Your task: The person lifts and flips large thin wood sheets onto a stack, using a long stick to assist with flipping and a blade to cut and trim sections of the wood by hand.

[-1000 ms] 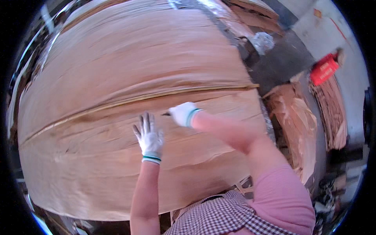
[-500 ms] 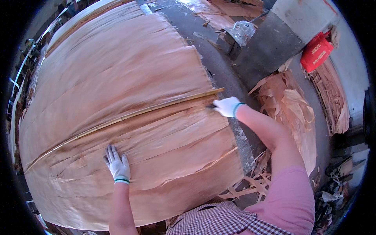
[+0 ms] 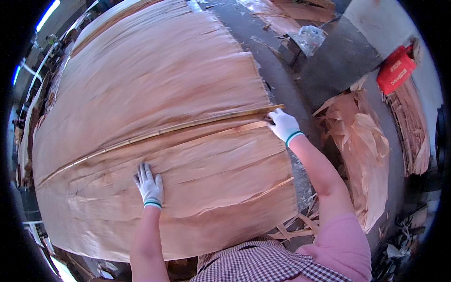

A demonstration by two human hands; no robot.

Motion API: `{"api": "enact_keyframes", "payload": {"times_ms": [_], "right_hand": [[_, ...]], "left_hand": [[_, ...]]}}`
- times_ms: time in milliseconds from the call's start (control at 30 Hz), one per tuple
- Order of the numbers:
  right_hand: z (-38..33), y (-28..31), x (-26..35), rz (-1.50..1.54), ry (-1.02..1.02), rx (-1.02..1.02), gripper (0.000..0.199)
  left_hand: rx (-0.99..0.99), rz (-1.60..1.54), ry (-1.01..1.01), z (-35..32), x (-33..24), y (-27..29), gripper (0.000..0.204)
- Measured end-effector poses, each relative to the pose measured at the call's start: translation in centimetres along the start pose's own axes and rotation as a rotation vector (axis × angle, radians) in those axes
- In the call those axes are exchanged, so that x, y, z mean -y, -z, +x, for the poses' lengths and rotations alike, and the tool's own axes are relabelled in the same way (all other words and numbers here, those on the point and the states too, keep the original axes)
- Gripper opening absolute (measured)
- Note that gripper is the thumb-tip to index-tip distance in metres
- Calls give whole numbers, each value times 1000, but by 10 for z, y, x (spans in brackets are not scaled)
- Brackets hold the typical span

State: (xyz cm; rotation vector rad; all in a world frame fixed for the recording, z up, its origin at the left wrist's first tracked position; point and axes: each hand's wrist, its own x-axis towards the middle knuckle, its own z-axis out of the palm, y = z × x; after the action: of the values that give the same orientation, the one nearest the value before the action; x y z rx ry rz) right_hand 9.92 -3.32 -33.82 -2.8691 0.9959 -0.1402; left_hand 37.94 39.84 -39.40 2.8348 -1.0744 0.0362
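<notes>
1. The near veneer sheet [image 3: 211,188] is thin, pale brown wood with long grain lines, small wrinkles and a ragged right edge; it lies on top of a big stack, in front of the person.
2. A narrow strip [image 3: 188,126] of wood runs across the stack along the sheet's far edge.
3. The left hand [image 3: 149,185], in a white glove, lies flat on the sheet with the fingers spread and holds nothing.
4. The right hand [image 3: 283,124], also gloved, is at the right end of the strip, fingers curled on the edge there.
5. The far veneer sheet [image 3: 164,70] lies behind the strip.
6. On the right, beside the grey floor [image 3: 338,61], lie curled veneer scraps [image 3: 366,150], a red container [image 3: 396,69] and a crumpled plastic bag [image 3: 310,35].
</notes>
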Motion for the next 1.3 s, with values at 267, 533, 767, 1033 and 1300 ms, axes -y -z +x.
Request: {"api": "enact_keyframes", "payload": {"times_ms": [267, 533, 767, 1033, 1300], "right_hand": [[-46, 104, 96, 352, 51, -569, 11], [-242, 173, 248, 1605, -153, -640, 11], [-380, 141, 266, 1876, -265, -588, 23], [-341, 0, 361, 768, -294, -7, 47], [-212, -43, 526, 43, 142, 68, 48]], "left_hand": [[18, -85, 6, -3, 4, 7, 63], [-583, -1135, 260, -20, 57, 0, 68], [-281, -2869, 414, -44, 250, 123, 65], [-618, -2150, 234, -171, 435, 226, 36], [-459, -2204, 301, -290, 529, 255, 35]]}}
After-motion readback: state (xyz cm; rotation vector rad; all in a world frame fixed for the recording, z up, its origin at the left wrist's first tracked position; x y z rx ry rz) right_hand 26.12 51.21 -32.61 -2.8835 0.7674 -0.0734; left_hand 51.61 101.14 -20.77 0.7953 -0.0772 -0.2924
